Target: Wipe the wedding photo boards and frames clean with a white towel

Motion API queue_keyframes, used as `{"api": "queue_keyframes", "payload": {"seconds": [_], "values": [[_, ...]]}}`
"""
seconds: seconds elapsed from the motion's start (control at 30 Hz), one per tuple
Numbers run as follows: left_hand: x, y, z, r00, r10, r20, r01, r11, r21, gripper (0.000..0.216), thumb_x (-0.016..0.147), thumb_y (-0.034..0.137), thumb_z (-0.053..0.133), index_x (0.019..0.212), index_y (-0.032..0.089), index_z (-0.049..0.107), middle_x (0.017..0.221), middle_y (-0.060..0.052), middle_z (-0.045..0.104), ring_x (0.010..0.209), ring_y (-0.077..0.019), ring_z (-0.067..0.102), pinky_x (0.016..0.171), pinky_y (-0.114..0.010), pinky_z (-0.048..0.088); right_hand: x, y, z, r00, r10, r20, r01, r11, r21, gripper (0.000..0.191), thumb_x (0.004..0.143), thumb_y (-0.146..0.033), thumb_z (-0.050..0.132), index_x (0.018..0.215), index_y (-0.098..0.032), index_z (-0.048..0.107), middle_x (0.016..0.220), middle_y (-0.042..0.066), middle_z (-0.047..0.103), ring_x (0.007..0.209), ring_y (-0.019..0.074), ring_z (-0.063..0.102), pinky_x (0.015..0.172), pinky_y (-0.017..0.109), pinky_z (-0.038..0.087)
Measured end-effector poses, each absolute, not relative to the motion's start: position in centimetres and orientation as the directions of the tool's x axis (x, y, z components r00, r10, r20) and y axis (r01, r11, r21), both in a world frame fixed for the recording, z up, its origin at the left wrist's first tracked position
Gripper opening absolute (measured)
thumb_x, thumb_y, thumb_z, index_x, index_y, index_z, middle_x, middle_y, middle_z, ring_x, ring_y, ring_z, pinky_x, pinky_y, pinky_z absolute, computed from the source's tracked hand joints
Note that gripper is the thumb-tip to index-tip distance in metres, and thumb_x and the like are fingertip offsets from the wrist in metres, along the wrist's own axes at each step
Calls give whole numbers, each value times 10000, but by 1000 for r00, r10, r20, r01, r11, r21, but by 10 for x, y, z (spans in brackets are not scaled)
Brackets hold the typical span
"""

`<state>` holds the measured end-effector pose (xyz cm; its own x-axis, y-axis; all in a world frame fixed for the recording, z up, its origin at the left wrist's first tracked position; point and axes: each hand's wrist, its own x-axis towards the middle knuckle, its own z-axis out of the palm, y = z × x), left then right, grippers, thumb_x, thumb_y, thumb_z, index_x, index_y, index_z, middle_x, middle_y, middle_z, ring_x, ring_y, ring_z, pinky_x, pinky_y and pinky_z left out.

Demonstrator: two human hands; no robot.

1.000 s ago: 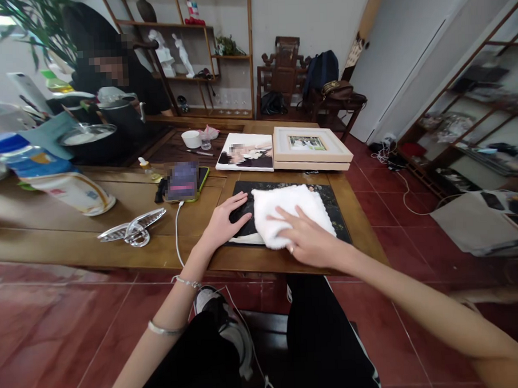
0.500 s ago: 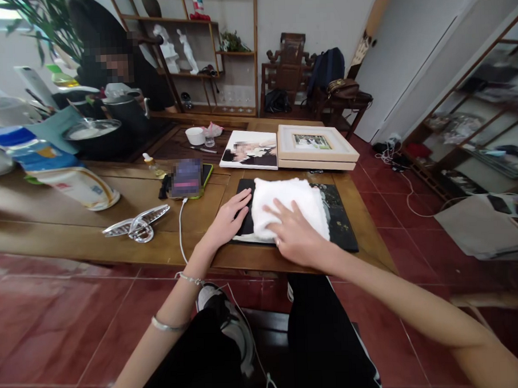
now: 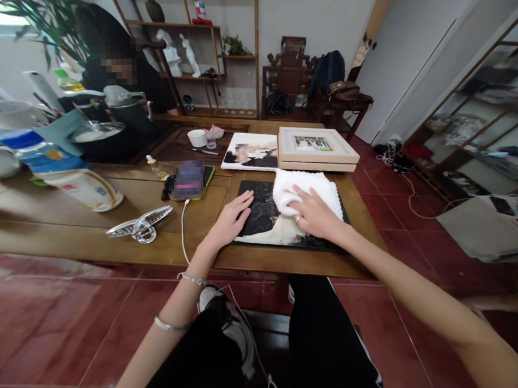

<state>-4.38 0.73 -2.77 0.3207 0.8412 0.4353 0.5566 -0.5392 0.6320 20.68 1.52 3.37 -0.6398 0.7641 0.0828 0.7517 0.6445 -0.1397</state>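
A dark photo panel [image 3: 259, 208] with a pale dress printed on it lies flat at the table's front edge. My left hand [image 3: 232, 221] rests on its left side, flat with the fingers stretched out. Over the panel's right part is a fluffy white cloth [image 3: 284, 187], folded and bunched. My right hand [image 3: 317, 214] presses on this cloth, fingers spread over it and the cloth's near edge creased under them. Part of the panel's right side is hidden by the cloth and hand.
Behind the panel lie a white-edged photo print [image 3: 251, 151] and a framed picture [image 3: 319, 148]. To the left are a phone [image 3: 190, 180] on a white cable, a dropper bottle [image 3: 153, 167], a clear hair claw [image 3: 142, 225] and a blue-capped pouch [image 3: 64, 174]. Another person [image 3: 115, 57] sits across the table.
My right hand and the white cloth have slid to the right and slightly away, uncovering the panel's middle and the pale dress. My left hand stays in place on the panel.
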Motion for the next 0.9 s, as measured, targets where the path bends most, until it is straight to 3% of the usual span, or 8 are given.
{"api": "queue_keyframes", "payload": {"seconds": [0.1,0.23,0.4,0.53,0.7,0.9], "values": [[-43,6,-26,305,852,425,555,-522,648,481,964,412,354,1298,132,559,1414,-125,485,1348,-236,405,1138,-449,289,196,39,36,-585,808,65,804,589,-81,455,828,-106,394,1246,-131,571,1479,159,383,1395,371,238,1036,681,238],[-41,2,-21,230,865,447,554,-494,671,530,983,436,285,1378,131,465,1434,-112,465,1346,-212,408,1147,-415,276,166,27,37,-626,778,52,775,628,-69,493,825,-108,391,1292,-148,542,1493,156,362,1387,406,224,1005,733,220],[-42,-2,-18,196,834,517,551,-529,646,519,993,429,240,1373,165,474,1444,-81,460,1357,-193,390,1149,-387,278,142,-36,34,-804,593,32,589,803,-91,425,811,-127,459,1199,-156,629,1505,152,342,1402,424,167,1053,713,150],[-42,-1,-19,193,820,538,549,-545,634,486,993,400,267,1358,172,493,1430,-82,478,1367,-195,374,1147,-407,284,160,-73,41,-875,484,-3,480,867,-136,363,796,-134,484,1095,-191,680,1501,113,363,1410,389,182,1070,688,172],[-42,2,-22,272,830,487,563,-548,618,477,943,414,435,1313,131,540,1404,-135,497,1348,-247,403,1125,-437,318,204,-68,48,-781,623,-39,619,765,-180,429,746,-78,464,1115,-181,654,1474,89,413,1412,327,226,1090,640,213],[-43,6,-28,331,823,462,566,-565,601,451,956,384,399,1320,157,539,1393,-119,509,1352,-243,395,1130,-469,304,214,-3,48,-636,771,-20,753,615,-234,461,807,-72,366,1197,-149,600,1395,128,506,1396,318,274,1077,627,226]]}}
